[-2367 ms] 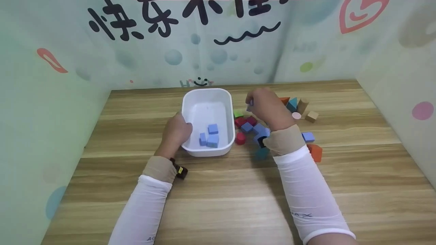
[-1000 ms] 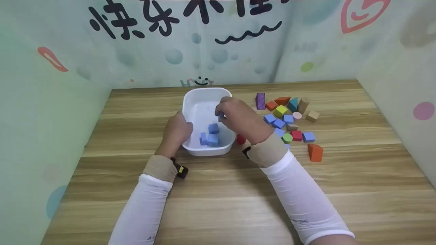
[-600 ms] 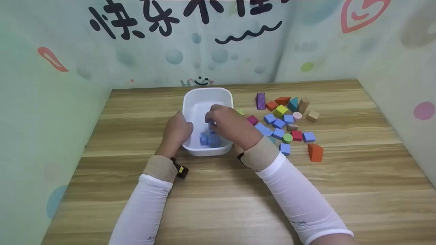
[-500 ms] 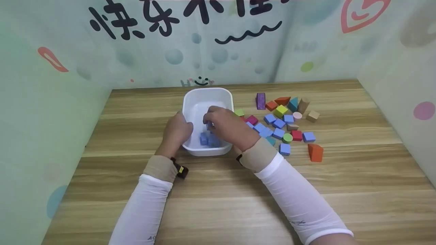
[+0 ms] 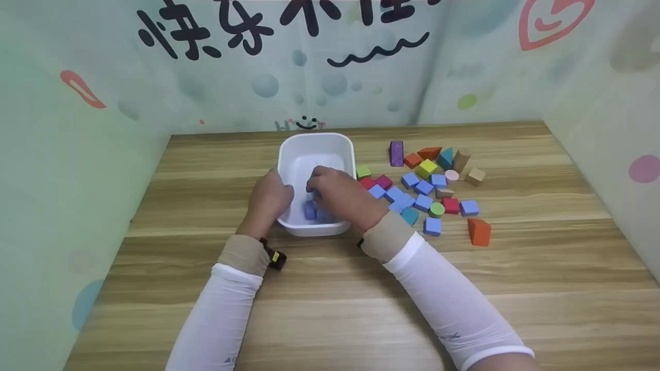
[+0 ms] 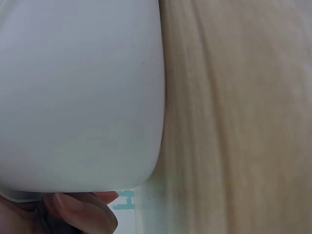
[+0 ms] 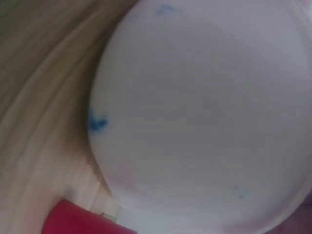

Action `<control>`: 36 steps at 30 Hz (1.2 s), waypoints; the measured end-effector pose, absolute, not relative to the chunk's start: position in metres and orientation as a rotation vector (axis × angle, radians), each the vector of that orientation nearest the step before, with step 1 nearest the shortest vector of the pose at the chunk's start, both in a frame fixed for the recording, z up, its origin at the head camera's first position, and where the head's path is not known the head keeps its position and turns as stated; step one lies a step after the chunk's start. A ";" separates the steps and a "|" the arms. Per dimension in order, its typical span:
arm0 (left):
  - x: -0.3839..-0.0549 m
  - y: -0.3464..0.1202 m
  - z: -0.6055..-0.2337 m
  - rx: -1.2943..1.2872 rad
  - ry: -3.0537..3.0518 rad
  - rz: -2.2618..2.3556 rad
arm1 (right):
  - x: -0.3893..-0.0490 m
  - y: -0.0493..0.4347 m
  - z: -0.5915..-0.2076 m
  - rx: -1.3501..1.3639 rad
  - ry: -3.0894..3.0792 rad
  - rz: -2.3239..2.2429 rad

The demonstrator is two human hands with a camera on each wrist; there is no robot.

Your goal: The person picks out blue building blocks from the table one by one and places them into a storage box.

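Observation:
A white plastic tub (image 5: 289, 149) stands on the wooden table. My left hand (image 5: 269, 198) grips its left rim; curled fingers (image 6: 85, 213) show under the rim in the left wrist view. My right hand (image 5: 345, 196) reaches down inside the tub, its fingers bent around a blue block (image 5: 316, 195), mostly hidden by them. Beside it on the tub floor lies another blue block (image 5: 309, 210), with more blue partly covered by the hand. In the right wrist view the tub's outer wall (image 7: 195, 107) fills most of the picture, and that hand's fingers are hidden.
Right of the tub lie several blue blocks (image 5: 432, 226) among other colours. These include a purple block (image 5: 396, 153), a yellow block (image 5: 426, 168), a green cylinder (image 5: 436, 209) and an orange block (image 5: 479, 232). A red piece (image 7: 78, 219) sits close to the tub.
From over the loose blocks, my right hand has carried a blue block left into the tub and lowered it toward the other blue blocks. The left hand keeps its grip on the rim.

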State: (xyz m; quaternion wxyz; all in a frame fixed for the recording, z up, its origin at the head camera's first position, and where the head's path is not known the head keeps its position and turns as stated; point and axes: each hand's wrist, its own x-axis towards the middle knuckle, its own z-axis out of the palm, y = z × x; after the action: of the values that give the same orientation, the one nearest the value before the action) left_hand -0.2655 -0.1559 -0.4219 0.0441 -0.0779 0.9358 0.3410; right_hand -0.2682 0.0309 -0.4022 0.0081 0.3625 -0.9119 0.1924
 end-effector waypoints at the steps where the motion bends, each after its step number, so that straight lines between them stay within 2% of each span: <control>1: -0.266 -0.156 -0.422 -0.241 2.855 1.043 | -0.269 0.031 -0.403 1.133 -2.854 0.594; 36: -0.266 -0.155 -0.420 -0.267 2.836 1.018 | -0.267 0.034 -0.400 1.080 -3.027 0.627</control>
State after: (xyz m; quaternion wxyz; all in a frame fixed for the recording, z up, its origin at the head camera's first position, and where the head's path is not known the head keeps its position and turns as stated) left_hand -0.2658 -0.1548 -0.4204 0.0580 -0.0881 0.9359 0.3360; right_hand -0.2670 0.0344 -0.4000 -0.0664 0.3292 -0.9223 0.1910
